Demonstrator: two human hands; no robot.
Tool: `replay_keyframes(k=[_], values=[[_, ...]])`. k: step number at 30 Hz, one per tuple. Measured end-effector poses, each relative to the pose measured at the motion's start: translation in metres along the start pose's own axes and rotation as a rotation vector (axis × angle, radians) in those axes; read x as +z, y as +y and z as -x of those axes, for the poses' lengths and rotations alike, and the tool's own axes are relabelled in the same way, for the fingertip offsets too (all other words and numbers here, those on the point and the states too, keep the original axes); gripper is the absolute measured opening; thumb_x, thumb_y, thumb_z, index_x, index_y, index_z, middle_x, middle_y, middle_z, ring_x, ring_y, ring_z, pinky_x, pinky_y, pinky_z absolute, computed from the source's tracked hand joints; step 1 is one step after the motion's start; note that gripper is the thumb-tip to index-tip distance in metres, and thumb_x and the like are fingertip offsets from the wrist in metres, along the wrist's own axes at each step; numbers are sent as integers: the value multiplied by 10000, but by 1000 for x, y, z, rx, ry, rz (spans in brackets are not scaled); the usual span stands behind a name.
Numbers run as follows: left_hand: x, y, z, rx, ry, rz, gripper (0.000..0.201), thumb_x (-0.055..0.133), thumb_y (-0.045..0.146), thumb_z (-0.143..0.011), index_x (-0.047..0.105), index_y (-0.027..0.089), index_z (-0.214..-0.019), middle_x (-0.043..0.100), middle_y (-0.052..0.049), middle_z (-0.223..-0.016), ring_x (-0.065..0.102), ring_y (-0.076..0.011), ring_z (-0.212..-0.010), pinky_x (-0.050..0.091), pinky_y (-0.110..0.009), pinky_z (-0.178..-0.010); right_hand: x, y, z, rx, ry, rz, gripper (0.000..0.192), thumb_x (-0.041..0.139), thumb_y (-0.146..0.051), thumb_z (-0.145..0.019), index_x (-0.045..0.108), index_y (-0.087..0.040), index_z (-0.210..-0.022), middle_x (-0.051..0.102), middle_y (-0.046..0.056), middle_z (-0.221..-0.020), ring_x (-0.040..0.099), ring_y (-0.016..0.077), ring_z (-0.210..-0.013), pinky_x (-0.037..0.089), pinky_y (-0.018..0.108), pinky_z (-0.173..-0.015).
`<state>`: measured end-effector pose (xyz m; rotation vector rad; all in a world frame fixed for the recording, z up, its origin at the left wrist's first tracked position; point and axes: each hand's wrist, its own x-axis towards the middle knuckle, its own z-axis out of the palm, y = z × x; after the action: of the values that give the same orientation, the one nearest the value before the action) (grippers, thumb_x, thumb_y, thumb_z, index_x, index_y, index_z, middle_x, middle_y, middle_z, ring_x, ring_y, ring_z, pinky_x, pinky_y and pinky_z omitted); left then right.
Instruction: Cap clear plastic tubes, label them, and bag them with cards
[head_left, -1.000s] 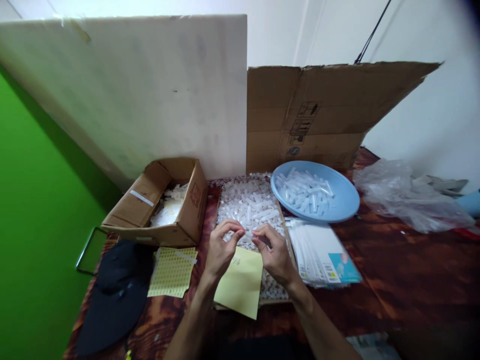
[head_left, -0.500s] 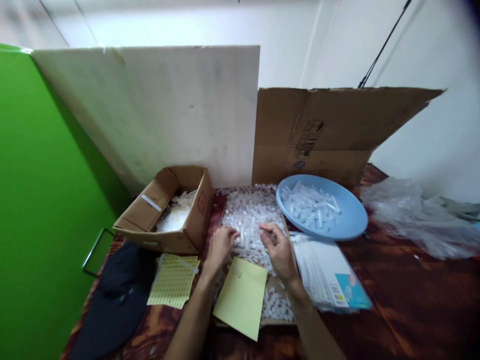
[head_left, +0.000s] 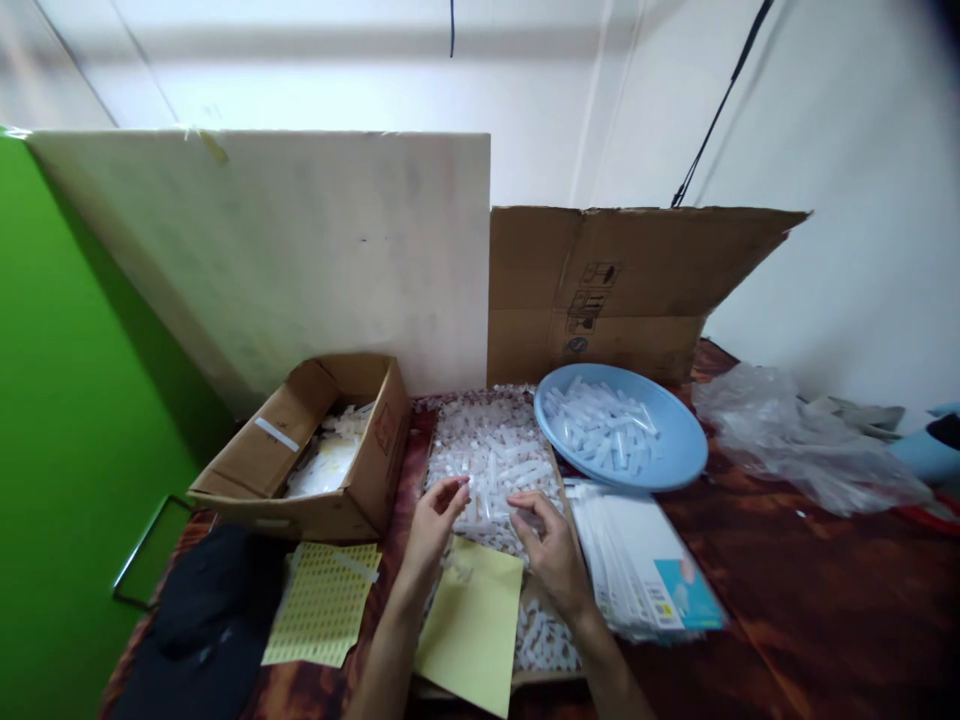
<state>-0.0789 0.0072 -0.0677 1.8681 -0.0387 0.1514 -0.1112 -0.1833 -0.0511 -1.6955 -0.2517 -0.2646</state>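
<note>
The left hand (head_left: 435,525) and the right hand (head_left: 551,550) curve, apart, over translucent plastic pieces (head_left: 487,435) heaped in a shallow tray (head_left: 546,677) beside the blue basin (head_left: 681,432), but I cannot tell whether either grips one.

- Before you: heaped small pieces (head_left: 487,430), translucent plastic, smooth, glossy in places.
- Near you: yellow sheet (head_left: 472,630), matt paper.
- Right of you: blue basin (head_left: 688,445), smooth plastic, soft sheen.
- Far right: bag (head_left: 795,440), thin crinkled plastic, shiny.
- Your left: open box (head_left: 322,515), matt cardboard.
- Near left: cap (head_left: 202,610), dull black cloth; handle (head_left: 141,543), bright metal.
- Beneath: tabletop (head_left: 810,600), wood-patterned, faint gloss.
</note>
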Motion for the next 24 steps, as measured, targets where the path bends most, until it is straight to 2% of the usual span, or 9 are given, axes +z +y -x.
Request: replay_keyframes(k=[4,6,9,11,13,15,19,21,24], values=[[4,23,21,-81,0,365,320,724,425,-854,644,159,-1012,706,-53,-876,698,-198,-805,546,-321,-796,10,-6,1,-43,-59,-12,135,591,-230,-939,698,-208,-1018,673,80,-1045,628,239,-1048,497,375,-944],[5,30,28,-82,-13,430,296,761,400,-833,648,164,-972,702,-36,-824,692,-188,-764,542,-308,-769,15,-9,2,-58,-66,-15,117,606,-237,-933,708,-211,-982,658,81,-1067,618,240,-1068,488,377,-956],[2,36,33,-34,-46,390,254,745,371,-858,671,170,-995,720,-55,-872,695,-199,-814,538,-309,-782,18,-11,3,6,-69,-78,125,640,-297,-926,719,-203,-948,635,79,-1053,635,229,-1003,517,348,-878],[0,41,35,26,-82,280,206,697,352,-901,698,180,-1015,729,-74,-944,696,-213,-887,535,-318,-818,17,-10,3,148,-66,-199,196,656,-378,-921,691,-185,-924,639,50,-880,647,185,-766,532,295,-686],[1,46,37,98,-91,139,178,644,333,-941,721,193,-1018,732,-81,-987,694,-220,-928,529,-324,-842,14,-7,1,339,-82,-332,313,642,-491,-916,638,-178,-906,590,-5,-671,558,137,-520,450,241,-476],[5,49,38,147,-72,46,178,621,323,-955,733,198,-1015,736,-84,-995,696,-226,-938,529,-331,-850,9,-4,-3,464,-110,-418,400,643,-574,-886,610,-182,-960,577,-20,-631,539,136,-472,390,215,-395],[12,45,37,93,-10,79,205,614,342,-957,728,197,-1045,745,-92,-994,713,-239,-896,550,-353,-816,0,-1,-8,314,-59,-338,456,793,-503,-766,625,-200,-1062,671,61,-1000,655,168,-685,541,263,-536],[13,43,37,85,-15,97,204,617,344,-955,732,207,-1052,745,-97,-1025,710,-251,-935,550,-370,-840,0,1,-8,287,-21,-242,376,749,-508,-807,633,-199,-988,673,33,-882,610,139,-564,503,247,-487],[12,44,38,147,-85,115,162,649,313,-935,762,229,-1014,736,-101,-1101,666,-268,-1085,491,-413,-995,1,6,-6,363,-25,-191,396,564,-585,-923,593,-200,-838,506,-60,-540,403,95,-344,292,213,-340]])
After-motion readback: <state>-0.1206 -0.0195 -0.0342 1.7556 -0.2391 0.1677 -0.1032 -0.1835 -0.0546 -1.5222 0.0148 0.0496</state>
